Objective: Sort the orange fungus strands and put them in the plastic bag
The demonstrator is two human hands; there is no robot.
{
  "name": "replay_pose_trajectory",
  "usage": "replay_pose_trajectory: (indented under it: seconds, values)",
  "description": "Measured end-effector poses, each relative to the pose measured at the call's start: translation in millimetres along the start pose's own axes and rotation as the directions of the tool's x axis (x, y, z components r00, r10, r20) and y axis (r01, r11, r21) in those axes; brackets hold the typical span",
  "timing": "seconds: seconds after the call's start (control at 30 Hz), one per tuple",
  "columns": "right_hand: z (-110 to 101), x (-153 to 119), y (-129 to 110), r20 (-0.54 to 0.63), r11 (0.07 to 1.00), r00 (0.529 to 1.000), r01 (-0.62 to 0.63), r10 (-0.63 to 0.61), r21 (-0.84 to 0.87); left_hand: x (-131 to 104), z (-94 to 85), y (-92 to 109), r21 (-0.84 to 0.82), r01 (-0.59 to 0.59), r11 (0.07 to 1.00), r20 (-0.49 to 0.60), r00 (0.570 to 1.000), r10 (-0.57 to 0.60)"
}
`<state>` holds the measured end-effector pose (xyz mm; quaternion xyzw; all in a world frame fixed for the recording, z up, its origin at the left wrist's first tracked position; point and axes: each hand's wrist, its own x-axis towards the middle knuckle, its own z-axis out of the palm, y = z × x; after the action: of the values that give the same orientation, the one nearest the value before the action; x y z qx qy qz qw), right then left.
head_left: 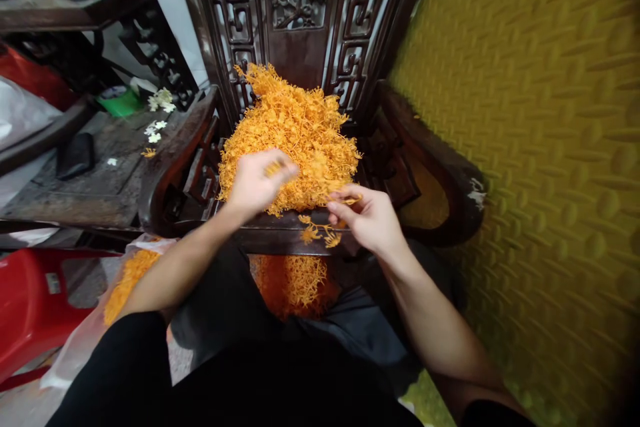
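A large heap of orange branching plastic-like sprigs [295, 127] lies on the seat of a dark carved wooden chair [300, 57]. Over the heap's lower left part is my left hand [263, 177], its fingers curled round a bit of orange, slightly blurred. At the heap's lower right, my right hand [367, 213] pinches an orange sprig between thumb and fingers. A small branching orange sprig [320, 232] hangs just left of my right fingertips, in front of the seat's edge. The two hands are apart.
Below the seat, between my legs, sits a container of orange pieces [300, 280]. At left are a plastic bag with more pieces [133, 277], a red stool [30, 300], and a wooden surface [105, 180] with a green bowl [120, 100] and black wallet. Yellow textured sheet [540, 147] stands right.
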<state>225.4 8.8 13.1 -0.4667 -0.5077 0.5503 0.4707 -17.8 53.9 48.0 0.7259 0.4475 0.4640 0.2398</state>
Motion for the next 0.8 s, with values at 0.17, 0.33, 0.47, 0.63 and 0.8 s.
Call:
replay_pose_trajectory:
  seconds: [0.17,0.33,0.47,0.63,0.8]
  values:
    - [-13,8,2,0.011,0.988,1.0,-0.012,0.01,0.154,11,-6.0,-23,-0.387,0.285,0.877,0.047,0.956,-0.289]
    - [-10,11,3,0.058,0.973,0.998,-0.015,0.001,0.228,-1,13.5,-8,-0.456,0.441,0.773,0.339,0.889,-0.307]
    - [-8,9,8,0.021,0.995,0.997,0.071,-0.073,0.072,-4,16.4,-1,-0.414,0.487,0.769,0.434,0.848,-0.304]
    - [-2,4,14,-0.025,0.796,0.887,0.401,-0.461,-0.453,-9,25.5,13,-0.193,0.269,0.943,0.338,0.921,-0.194]
    - [1,0,17,0.243,0.216,0.66,0.534,-0.711,-0.817,-17,40.7,21,-0.002,0.247,0.969,0.353,0.907,-0.23]
